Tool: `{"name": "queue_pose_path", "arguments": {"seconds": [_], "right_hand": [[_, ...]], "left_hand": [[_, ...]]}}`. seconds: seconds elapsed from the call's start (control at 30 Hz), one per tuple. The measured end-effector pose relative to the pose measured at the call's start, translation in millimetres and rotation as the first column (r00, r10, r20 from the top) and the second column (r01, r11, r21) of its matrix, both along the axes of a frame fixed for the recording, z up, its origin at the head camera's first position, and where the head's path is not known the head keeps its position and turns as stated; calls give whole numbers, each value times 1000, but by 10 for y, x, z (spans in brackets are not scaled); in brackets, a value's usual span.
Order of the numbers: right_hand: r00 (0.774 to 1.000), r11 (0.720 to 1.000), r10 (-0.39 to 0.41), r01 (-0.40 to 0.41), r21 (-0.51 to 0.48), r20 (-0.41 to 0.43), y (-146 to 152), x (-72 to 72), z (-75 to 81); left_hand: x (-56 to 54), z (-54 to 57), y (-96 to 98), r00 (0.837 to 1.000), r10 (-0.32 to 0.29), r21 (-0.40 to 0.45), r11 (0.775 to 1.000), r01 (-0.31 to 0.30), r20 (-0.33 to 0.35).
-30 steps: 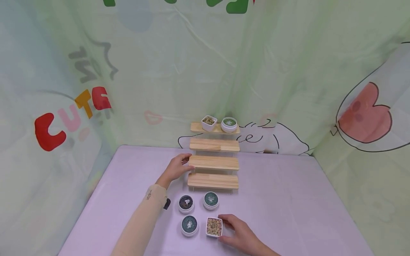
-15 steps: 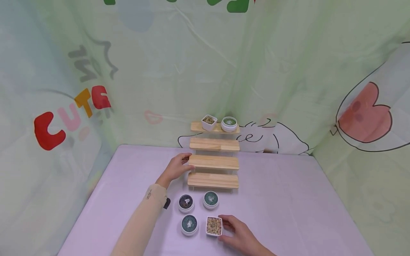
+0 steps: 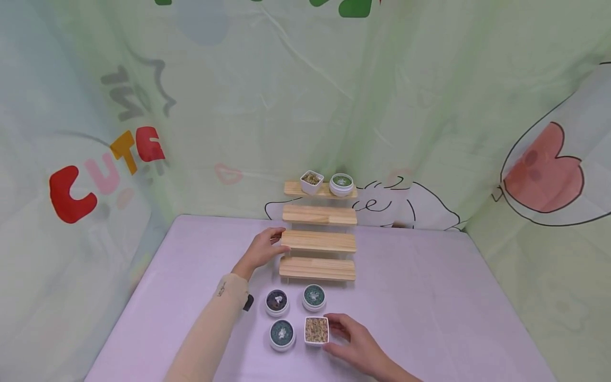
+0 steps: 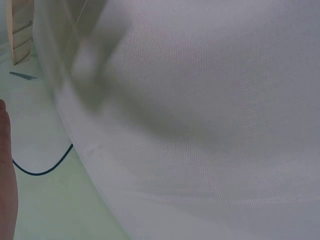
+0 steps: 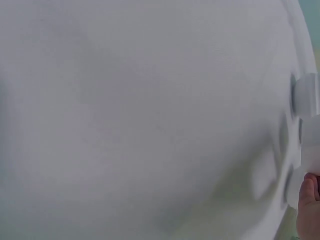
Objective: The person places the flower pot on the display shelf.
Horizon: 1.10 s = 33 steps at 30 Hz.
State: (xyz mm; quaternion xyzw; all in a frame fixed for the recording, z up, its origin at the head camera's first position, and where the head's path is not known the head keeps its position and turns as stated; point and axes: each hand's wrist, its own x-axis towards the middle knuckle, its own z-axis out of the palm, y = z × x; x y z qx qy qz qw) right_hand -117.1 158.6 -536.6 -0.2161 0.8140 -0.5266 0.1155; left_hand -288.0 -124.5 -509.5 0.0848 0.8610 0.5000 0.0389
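Observation:
My left hand (image 3: 261, 248) grips the left end of a tiered wooden display stand (image 3: 318, 242) at its second step from the bottom, thumb at the front edge. With thumb and fingers, my right hand (image 3: 357, 346) holds a square white pot (image 3: 317, 331) filled with beige-brown granules by its right side. In the right wrist view only the edge of the white pot (image 5: 311, 145) and my fingertips (image 5: 307, 192) show. Beside that pot stand a round white pot (image 3: 282, 335) with dark green filling, another green one (image 3: 314, 297), and a round pot with dark brown filling (image 3: 277, 302).
On the stand's top step sit a square white pot (image 3: 311, 182) and a round pot with green filling (image 3: 341, 184). A pale purple cloth (image 3: 406, 297) covers the table. Printed fabric curtains (image 3: 267, 106) enclose the back and sides.
My right hand has shifted slightly away from me and left, and the square pot has moved with it. My left hand keeps its grip on the stand.

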Motion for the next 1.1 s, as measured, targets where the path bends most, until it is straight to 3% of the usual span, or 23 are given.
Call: {"name": "queue_pose_path", "arguments": {"seconds": [0.67, 0.93, 1.1], "right_hand": [[989, 988, -119, 126, -85, 87, -200, -310, 487], [962, 962, -243, 256, -98, 126, -248, -571, 785], [958, 954, -269, 280, -112, 101, -268, -794, 938]], "left_hand": [[-3, -18, 1, 1000, -7, 20, 1000, 7, -16], [9, 9, 11, 1000, -7, 9, 1000, 7, -7], [20, 37, 15, 1000, -1, 12, 1000, 1, 0]]}}
